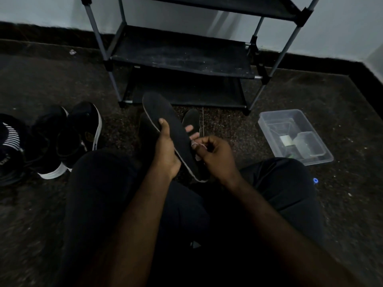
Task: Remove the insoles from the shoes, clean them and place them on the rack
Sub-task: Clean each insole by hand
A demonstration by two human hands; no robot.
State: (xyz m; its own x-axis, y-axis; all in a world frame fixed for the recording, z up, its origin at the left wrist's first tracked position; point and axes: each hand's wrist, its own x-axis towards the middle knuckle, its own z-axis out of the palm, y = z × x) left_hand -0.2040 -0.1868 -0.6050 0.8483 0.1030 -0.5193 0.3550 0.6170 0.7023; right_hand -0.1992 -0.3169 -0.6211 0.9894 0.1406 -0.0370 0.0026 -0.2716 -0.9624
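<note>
Both hands grip: your left hand point(165, 148) the flat black foam insole point(163, 109), your right hand point(216, 155) a small pale wipe point(202, 145); stroke lengthwise.

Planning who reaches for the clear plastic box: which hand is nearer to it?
Right. The right hand pinches a wipe at the edge of the insole, left of the clear plastic box; the left hand grips the insole farther left.

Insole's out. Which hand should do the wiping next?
Right, probably. The right hand pinches what looks like a pale wipe at the edge of the insole; the left hand grips the insole, steadying it.
</note>
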